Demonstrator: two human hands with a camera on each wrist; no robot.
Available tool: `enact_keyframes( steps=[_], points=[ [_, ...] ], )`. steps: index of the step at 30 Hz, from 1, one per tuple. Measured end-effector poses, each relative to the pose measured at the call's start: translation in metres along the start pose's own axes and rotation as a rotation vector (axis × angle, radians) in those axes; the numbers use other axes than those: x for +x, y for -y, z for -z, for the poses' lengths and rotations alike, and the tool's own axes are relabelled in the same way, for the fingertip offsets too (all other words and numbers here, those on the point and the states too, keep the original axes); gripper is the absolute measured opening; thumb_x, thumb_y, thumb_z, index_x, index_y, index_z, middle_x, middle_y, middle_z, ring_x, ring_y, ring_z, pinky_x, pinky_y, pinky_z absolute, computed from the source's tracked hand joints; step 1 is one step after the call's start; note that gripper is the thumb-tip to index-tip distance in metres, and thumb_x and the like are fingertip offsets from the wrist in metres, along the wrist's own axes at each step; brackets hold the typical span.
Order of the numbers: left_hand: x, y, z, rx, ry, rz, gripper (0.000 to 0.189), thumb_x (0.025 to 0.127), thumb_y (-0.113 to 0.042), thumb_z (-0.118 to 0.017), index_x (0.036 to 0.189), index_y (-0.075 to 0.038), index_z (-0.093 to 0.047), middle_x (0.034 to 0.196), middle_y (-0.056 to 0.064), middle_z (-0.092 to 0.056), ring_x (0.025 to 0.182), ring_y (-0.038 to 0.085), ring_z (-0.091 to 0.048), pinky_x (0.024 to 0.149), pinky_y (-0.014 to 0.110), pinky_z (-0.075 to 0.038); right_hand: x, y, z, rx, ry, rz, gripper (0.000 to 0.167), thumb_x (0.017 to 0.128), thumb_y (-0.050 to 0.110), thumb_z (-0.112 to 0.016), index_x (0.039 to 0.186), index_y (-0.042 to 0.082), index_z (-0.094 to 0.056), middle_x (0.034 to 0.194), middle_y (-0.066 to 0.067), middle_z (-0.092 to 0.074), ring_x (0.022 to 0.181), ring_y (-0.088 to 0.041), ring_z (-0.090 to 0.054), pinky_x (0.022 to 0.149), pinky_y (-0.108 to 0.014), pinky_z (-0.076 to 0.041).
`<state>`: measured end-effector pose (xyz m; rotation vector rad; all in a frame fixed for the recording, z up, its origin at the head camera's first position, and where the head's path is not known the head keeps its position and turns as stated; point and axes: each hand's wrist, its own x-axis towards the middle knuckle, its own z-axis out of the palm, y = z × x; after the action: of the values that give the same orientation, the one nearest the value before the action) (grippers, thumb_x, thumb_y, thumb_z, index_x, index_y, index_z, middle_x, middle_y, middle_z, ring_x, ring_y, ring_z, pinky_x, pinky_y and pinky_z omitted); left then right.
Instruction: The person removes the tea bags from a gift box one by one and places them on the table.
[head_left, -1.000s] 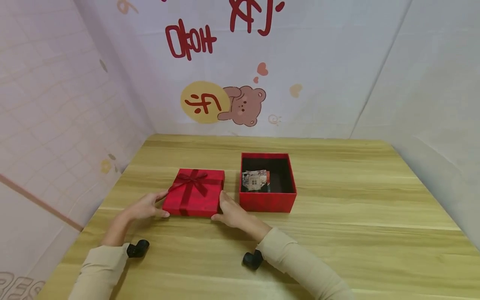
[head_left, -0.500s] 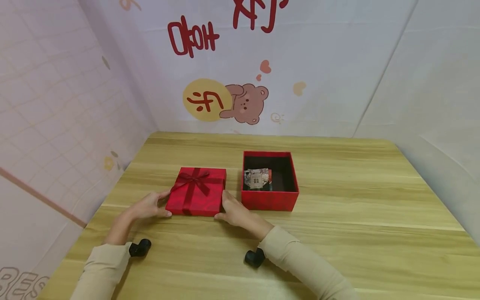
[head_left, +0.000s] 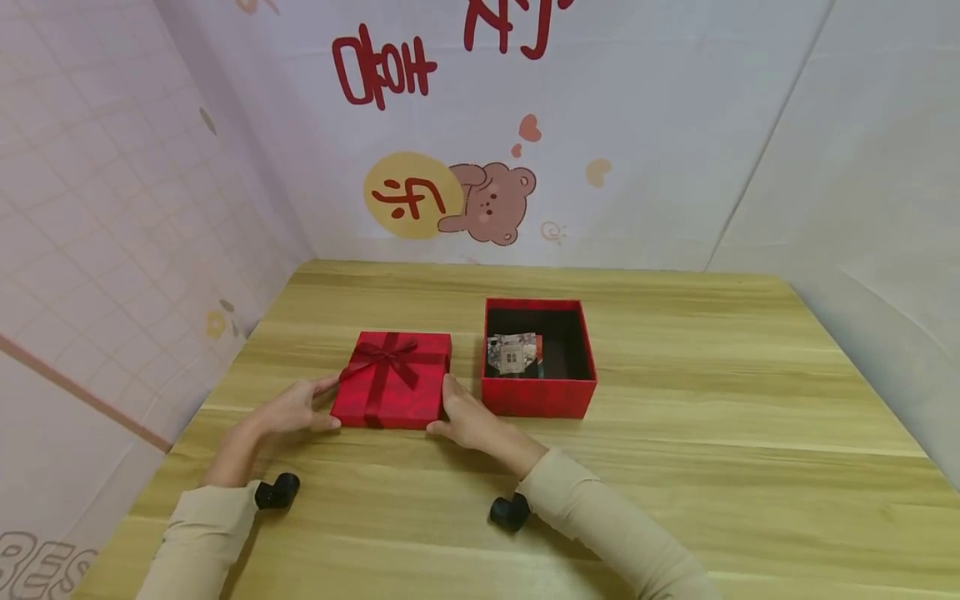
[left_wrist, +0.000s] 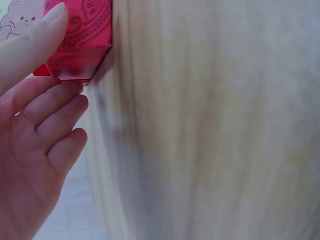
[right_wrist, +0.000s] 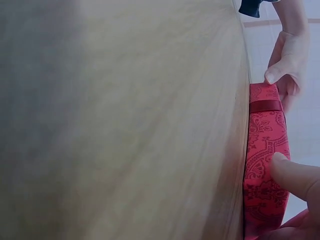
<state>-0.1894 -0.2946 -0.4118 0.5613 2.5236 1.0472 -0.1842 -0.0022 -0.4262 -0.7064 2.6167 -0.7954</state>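
A red patterned gift box lid with a dark red ribbon and bow lies flat on the wooden table, left of centre. At its left front corner, my left hand holds it with the thumb at the front and fingers along the side. My right hand grips the right front corner, its thumb on the front face in the right wrist view. Just right of the lid stands the open red box base, dark inside. Patterned paper-like pieces sit in its left half.
The wooden table extends to the right of the box and in front of the hands. White printed sheets enclose its back and sides. Black wrist devices stick out below the sleeves.
The head view has shifted slightly. Both hands stay at the lid's corners, and the lid and box keep their places on the table.
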Motion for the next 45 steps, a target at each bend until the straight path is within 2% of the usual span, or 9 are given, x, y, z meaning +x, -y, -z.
enact_keyframes(
  steps=[17,20,23,25,28,33,37,41,45],
  points=[
    [-0.007,-0.024,0.016,0.055,-0.103,-0.034,0.082,0.078,-0.018,-0.071,0.141,0.006,-0.024,0.143,0.027,-0.026,0.121,0.035,-0.038,0.096,0.045,-0.035,-0.013,0.004,0.026,0.084,-0.122,0.105,0.081,0.087,0.028,-0.061,0.141,-0.01,-0.015,0.147,-0.023,-0.02,0.135,-0.03,-0.023,0.107,-0.038,-0.025],
    [-0.004,-0.031,0.016,0.039,-0.102,-0.046,0.082,0.08,-0.018,-0.07,0.142,0.004,-0.022,0.145,0.026,-0.023,0.132,0.039,-0.021,0.1,0.056,-0.024,-0.017,0.008,0.032,0.129,-0.148,0.139,0.081,0.087,0.027,-0.061,0.143,-0.007,-0.013,0.114,-0.018,-0.058,0.099,-0.017,-0.057,0.092,-0.025,-0.041],
    [-0.001,-0.039,0.014,0.048,-0.105,-0.063,0.082,0.08,-0.017,-0.07,0.143,0.003,-0.021,0.146,0.023,-0.023,0.132,0.04,-0.022,0.1,0.056,-0.024,-0.022,0.011,0.039,0.162,-0.172,0.176,0.081,0.087,0.026,-0.061,0.144,-0.003,-0.012,0.061,-0.002,-0.051,0.052,-0.007,-0.042,0.062,-0.019,-0.039],
    [0.002,-0.047,0.013,0.065,-0.107,-0.067,0.082,0.08,-0.017,-0.07,0.143,0.0,-0.021,0.142,0.024,-0.032,0.113,0.034,-0.049,0.097,0.047,-0.036,-0.026,0.013,0.043,0.187,-0.185,0.196,0.081,0.087,0.026,-0.062,0.145,-0.001,-0.012,0.05,0.0,-0.038,0.043,-0.005,-0.03,0.052,-0.021,-0.033],
    [0.005,-0.059,0.01,0.082,-0.101,-0.069,0.082,0.08,-0.018,-0.07,0.144,-0.003,-0.021,0.132,0.026,-0.043,0.055,0.015,-0.046,0.077,0.032,-0.044,-0.032,0.016,0.052,0.217,-0.207,0.222,0.08,0.087,0.025,-0.061,0.146,0.001,-0.011,0.071,-0.006,-0.058,0.044,-0.006,-0.027,0.067,-0.023,-0.042],
    [0.015,-0.076,0.005,0.114,-0.083,-0.095,0.082,0.08,-0.017,-0.071,0.145,-0.004,-0.022,0.117,0.024,-0.052,0.051,0.009,-0.036,0.057,0.023,-0.039,-0.041,0.017,0.067,0.232,-0.256,0.243,0.078,0.088,0.024,-0.06,0.145,0.001,-0.013,0.127,-0.021,-0.05,0.046,-0.012,-0.04,0.087,-0.033,-0.044],
    [0.024,-0.087,0.001,0.103,-0.072,-0.118,0.082,0.08,-0.014,-0.07,0.145,-0.006,-0.022,0.098,0.019,-0.053,0.046,0.008,-0.027,0.049,0.026,-0.035,-0.047,0.01,0.08,0.21,-0.312,0.246,0.076,0.088,0.023,-0.06,0.145,-0.001,-0.015,0.139,-0.019,-0.039,0.106,-0.024,-0.058,0.098,-0.037,-0.038],
    [0.036,-0.098,-0.006,0.081,-0.063,-0.171,0.08,0.08,-0.013,-0.07,0.144,-0.004,-0.023,0.131,0.022,-0.047,0.095,0.026,-0.055,0.084,0.043,-0.045,-0.053,-0.005,0.095,0.215,-0.351,0.23,0.075,0.089,0.022,-0.059,0.145,0.002,-0.015,0.126,-0.02,-0.05,0.096,-0.027,-0.057,0.093,-0.038,-0.041],
    [0.047,-0.108,-0.014,0.047,-0.046,-0.209,0.08,0.08,-0.012,-0.07,0.144,-0.002,-0.023,0.142,0.021,-0.034,0.129,0.037,-0.032,0.099,0.052,-0.032,-0.06,-0.026,0.109,0.201,-0.382,0.18,0.073,0.091,0.026,-0.057,0.146,0.003,-0.014,0.131,-0.019,-0.045,0.097,-0.029,-0.056,0.095,-0.04,-0.04]
  ],
)
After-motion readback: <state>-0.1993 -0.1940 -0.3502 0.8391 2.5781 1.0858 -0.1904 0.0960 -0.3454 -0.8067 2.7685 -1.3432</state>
